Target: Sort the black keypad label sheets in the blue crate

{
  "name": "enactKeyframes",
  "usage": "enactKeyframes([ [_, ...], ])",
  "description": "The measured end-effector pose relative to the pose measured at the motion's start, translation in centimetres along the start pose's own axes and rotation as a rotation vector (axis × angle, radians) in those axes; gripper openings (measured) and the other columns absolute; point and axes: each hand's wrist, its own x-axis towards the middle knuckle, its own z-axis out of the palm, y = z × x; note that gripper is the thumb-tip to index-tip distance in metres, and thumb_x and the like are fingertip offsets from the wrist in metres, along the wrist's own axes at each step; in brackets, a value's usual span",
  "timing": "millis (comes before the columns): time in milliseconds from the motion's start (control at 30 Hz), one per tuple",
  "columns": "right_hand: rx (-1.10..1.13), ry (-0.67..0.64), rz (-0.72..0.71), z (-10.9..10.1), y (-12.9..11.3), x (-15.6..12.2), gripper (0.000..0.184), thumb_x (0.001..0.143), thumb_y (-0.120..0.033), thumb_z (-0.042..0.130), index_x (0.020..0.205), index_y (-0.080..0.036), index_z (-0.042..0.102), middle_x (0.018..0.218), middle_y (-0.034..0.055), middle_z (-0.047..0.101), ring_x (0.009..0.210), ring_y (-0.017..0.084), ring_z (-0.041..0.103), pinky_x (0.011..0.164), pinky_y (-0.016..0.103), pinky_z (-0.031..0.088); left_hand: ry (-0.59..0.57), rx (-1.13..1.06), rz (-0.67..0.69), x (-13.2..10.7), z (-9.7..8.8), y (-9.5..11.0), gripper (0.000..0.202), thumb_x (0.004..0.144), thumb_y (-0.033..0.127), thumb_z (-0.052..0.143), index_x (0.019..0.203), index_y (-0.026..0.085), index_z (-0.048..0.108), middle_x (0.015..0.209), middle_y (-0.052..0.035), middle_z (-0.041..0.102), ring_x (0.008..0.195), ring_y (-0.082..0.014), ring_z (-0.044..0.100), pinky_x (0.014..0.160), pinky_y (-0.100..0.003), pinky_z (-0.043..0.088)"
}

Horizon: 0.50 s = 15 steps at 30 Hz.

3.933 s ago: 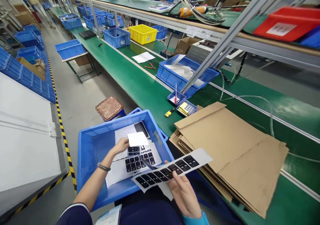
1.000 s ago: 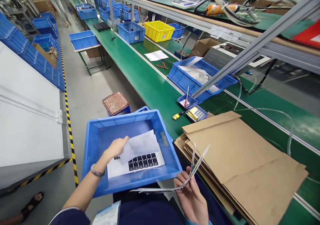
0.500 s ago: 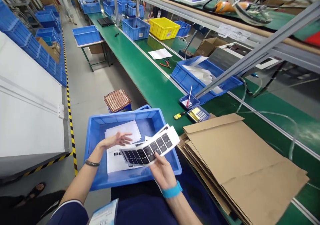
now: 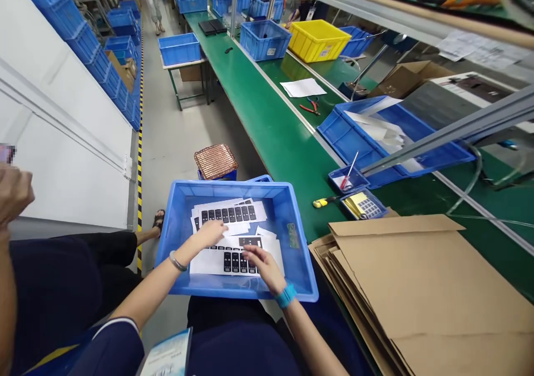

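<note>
sheets [image 4: 204, 267] are in the bin [image 4: 246, 288], mid-frame, but not neat; right hand [image 4: 267, 271] has a loose, empty grip; left hand [image 4: 212, 233], i can't tell.

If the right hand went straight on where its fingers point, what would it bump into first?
Probably the printed sheets in the blue tub, just past the right hand. The left hand lies further along that line in the picture, but depth is unclear.

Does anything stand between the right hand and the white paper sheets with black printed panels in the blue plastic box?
Nothing visible: the right hand is over the white paper sheets, and the blue plastic box is open on top.
</note>
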Motion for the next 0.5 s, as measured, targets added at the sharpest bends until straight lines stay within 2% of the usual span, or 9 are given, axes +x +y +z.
enactKeyframes([
  [100,-0.411,-0.063,-0.215,-2.2,1.2,-4.6,0.028,0.080,-0.040,0.070,0.102,-0.022,0.073,0.101,0.0086,0.073,0.098,0.029,0.065,0.095,0.045,0.047,-0.091,0.040,0.154,1.1,2.2,0.1,0.029,0.084,0.010,0.057,0.108,0.025,0.066,0.125,-0.0074,0.064,0.123,-0.0222,0.054,0.111,-0.037,0.033],
  [167,-0.697,-0.086,-0.372,-3.1,2.3,-6.7,0.027,0.089,-0.036,0.058,0.111,-0.024,0.069,0.107,0.0098,0.071,0.101,0.029,0.064,0.093,0.046,0.048,-0.095,0.081,0.195,2.3,2.5,-0.7,0.038,0.086,0.005,0.051,0.115,0.027,0.063,0.136,-0.0062,0.058,0.132,-0.0212,0.047,0.115,-0.041,0.026],
  [233,-0.865,-0.098,-0.480,-3.6,3.2,-7.8,0.027,0.092,-0.030,0.053,0.114,-0.024,0.067,0.110,0.0107,0.070,0.102,0.029,0.063,0.093,0.046,0.047,-0.068,0.128,0.187,3.7,2.2,-1.5,0.045,0.087,0.001,0.044,0.122,0.025,0.060,0.143,-0.0088,0.053,0.139,-0.0236,0.039,0.116,-0.048,0.021],
  [333,-0.979,-0.083,-0.574,-3.5,3.5,-8.3,0.025,0.093,-0.027,0.051,0.114,-0.024,0.065,0.110,0.0107,0.069,0.101,0.028,0.062,0.091,0.045,0.046,-0.041,0.175,0.182,5.2,2.0,-1.6,0.047,0.089,0.003,0.039,0.129,0.021,0.054,0.147,-0.0142,0.046,0.142,-0.0268,0.034,0.116,-0.052,0.021],
  [400,-0.988,-0.071,-0.590,-3.2,3.2,-8.3,0.024,0.093,-0.027,0.051,0.113,-0.023,0.063,0.108,0.0106,0.068,0.100,0.028,0.061,0.090,0.044,0.046,-0.076,0.182,0.225,5.2,2.6,-0.6,0.042,0.091,0.008,0.041,0.130,0.021,0.054,0.144,-0.0140,0.049,0.137,-0.0260,0.041,0.114,-0.046,0.027],
  [500,-0.971,-0.080,-0.604,-3.1,2.7,-8.4,0.022,0.093,-0.027,0.050,0.111,-0.022,0.063,0.106,0.0102,0.068,0.098,0.027,0.061,0.089,0.042,0.045,-0.159,0.181,0.285,4.3,4.3,1.5,0.039,0.088,0.025,0.058,0.127,0.023,0.055,0.131,-0.0121,0.058,0.122,-0.0259,0.053,0.107,-0.039,0.038],
])
